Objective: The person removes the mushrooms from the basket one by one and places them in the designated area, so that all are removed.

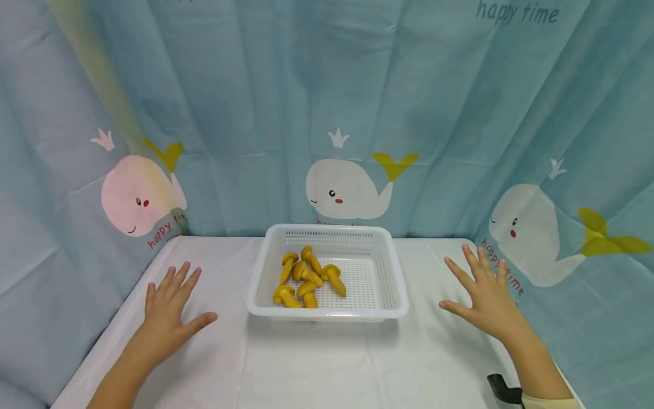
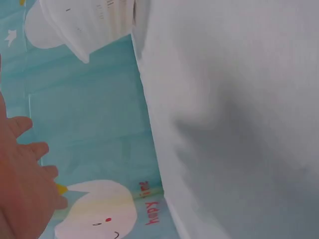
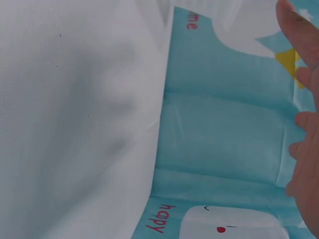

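Several yellow-brown mushrooms (image 1: 306,278) lie in the left half of a white plastic basket (image 1: 327,313) with slotted walls. To the left of the basket, my left hand (image 1: 168,307) hovers over the table with fingers spread and nothing held. My right hand (image 1: 485,298) hovers likewise on the basket's right side, its fingers straight and apart. Both hands are clear of the basket. In the left wrist view the left hand (image 2: 25,174) shows at the left edge, with a corner of the basket (image 2: 94,25) above. The right hand (image 3: 306,129) fills the right edge of the right wrist view.
A white cloth covers the table (image 1: 317,369). Blue curtains (image 1: 245,113) printed with whales enclose its back and sides. A black curved object (image 1: 503,391) shows by the right wrist.
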Demonstrator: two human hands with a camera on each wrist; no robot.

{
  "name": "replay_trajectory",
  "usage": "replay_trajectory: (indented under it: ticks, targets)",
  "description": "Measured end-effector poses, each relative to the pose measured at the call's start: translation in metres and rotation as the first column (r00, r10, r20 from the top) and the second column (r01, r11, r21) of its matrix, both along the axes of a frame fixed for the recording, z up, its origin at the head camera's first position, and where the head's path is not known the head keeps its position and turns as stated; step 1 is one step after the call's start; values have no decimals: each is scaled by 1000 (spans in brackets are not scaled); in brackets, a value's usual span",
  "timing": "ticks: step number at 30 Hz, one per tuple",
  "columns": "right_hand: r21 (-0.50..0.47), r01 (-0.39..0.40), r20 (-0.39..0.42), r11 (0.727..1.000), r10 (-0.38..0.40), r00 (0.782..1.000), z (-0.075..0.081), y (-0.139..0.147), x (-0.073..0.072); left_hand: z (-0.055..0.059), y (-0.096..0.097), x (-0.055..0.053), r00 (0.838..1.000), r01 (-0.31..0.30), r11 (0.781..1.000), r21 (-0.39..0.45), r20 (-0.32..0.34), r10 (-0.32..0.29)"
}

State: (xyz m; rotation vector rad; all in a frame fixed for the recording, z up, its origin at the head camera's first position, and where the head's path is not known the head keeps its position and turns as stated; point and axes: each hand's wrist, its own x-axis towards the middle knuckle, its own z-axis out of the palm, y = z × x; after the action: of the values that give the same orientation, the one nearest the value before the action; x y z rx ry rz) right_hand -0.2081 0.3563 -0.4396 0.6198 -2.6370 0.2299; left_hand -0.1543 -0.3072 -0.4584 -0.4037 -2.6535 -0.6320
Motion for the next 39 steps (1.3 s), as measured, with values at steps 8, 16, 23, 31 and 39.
replay_trajectory:
  ticks: [8, 16, 23, 31, 39]
  targets:
    - [-6, -22, -36, 1000, 21, 999, -3, -5, -3, -4, 20, 3, 981, 100, 942, 322, 124, -146]
    - [-9, -51, -69, 999, 51, 996, -2, -9, -4, -14, 40, -2, 967, 76, 909, 409, 191, -167]
    - [-23, -78, -96, 997, 75, 993, 8, -20, -8, -25, 61, -8, 963, 55, 898, 437, 213, -163]
    - [-51, -113, -79, 992, 109, 991, 15, -42, -13, -30, 81, -13, 957, 13, 858, 513, 243, -160]
    - [-76, -131, -55, 988, 127, 990, 23, -69, -23, -34, 96, -18, 948, -9, 824, 567, 267, -174]
